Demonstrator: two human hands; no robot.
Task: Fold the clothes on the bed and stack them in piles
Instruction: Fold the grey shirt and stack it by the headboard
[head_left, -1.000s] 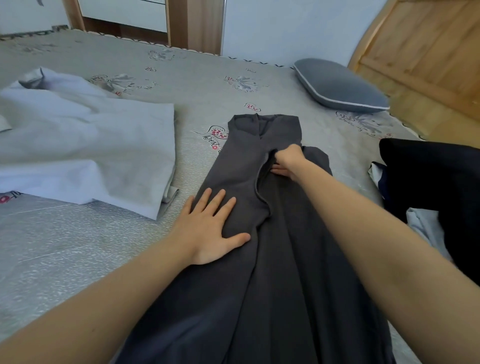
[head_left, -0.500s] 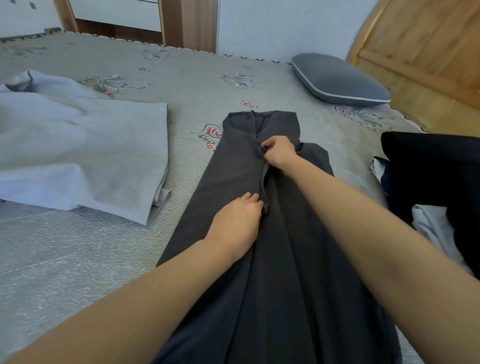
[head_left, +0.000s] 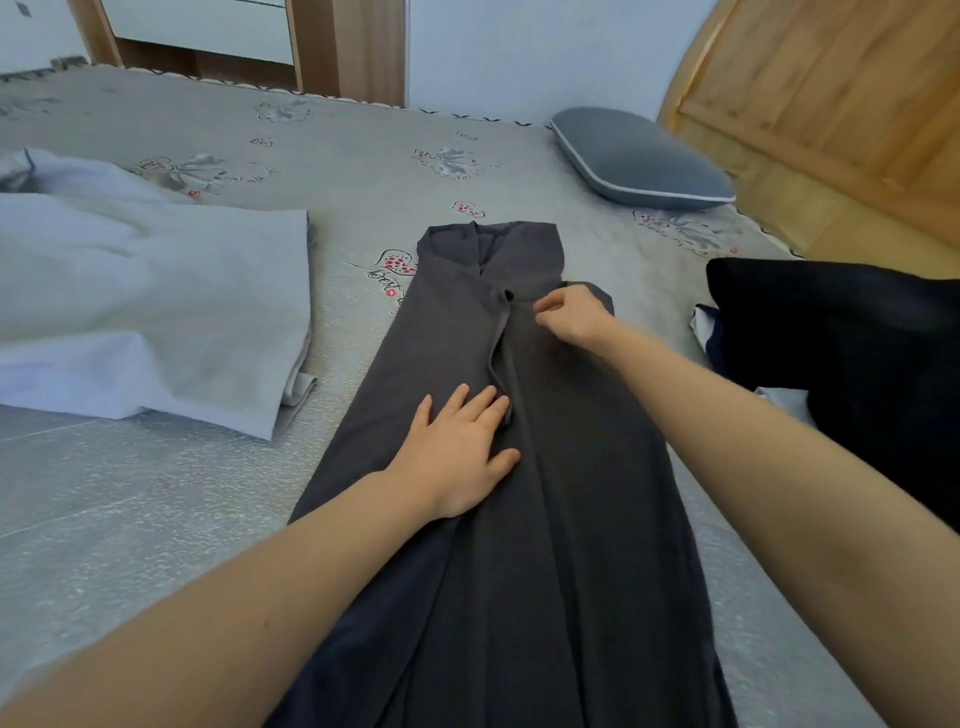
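Two hands on one dark grey garment right now, which lies lengthwise down the middle of the bed, already folded narrow along its length. Left hand lies flat with fingers straight, pressing the folded-over edge, probably to pin that flap so it doesn't slide. Right hand is further up near the neckline with fingers curled, pinching a bit of fabric, looks like tugging out a wrinkle. A light grey garment sits spread out to the left, a dark pile to the right, a grey pillow near the wooden headboard.
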